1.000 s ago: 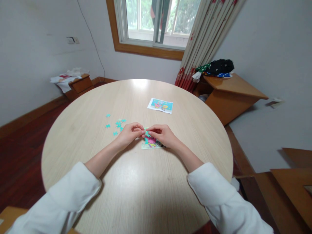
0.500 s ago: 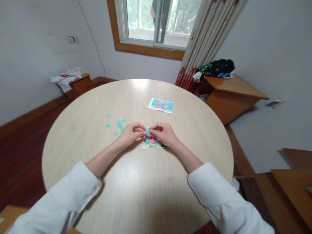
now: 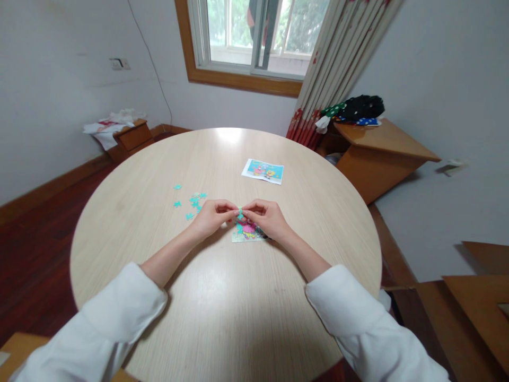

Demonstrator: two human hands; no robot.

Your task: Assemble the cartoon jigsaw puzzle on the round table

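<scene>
A small turquoise puzzle piece [image 3: 240, 213] is pinched between the fingertips of my left hand [image 3: 214, 216] and my right hand [image 3: 268, 217]. Both hands are closed, thumbs against forefingers, and their tips nearly meet. Just below them on the table lies a partly joined jigsaw puzzle [image 3: 247, 233] with a pink cartoon figure. My right hand covers its right part and its upper edge is hidden by my fingers. Several loose turquoise puzzle pieces [image 3: 194, 204] lie scattered left of my left hand.
Beyond my hands, a printed cartoon picture [image 3: 263, 171] lies flat on the round wooden table [image 3: 222, 318]. Wooden furniture piled with cloths [image 3: 353, 111] stands behind at the right, beside a curtain [image 3: 318, 79]. More cloths [image 3: 111, 127] lie on a low wooden piece at the left.
My hands stay almost in the same place, with only a slight shift of the fingertips at the turquoise piece. The loose pieces and the printed picture stay where they were.
</scene>
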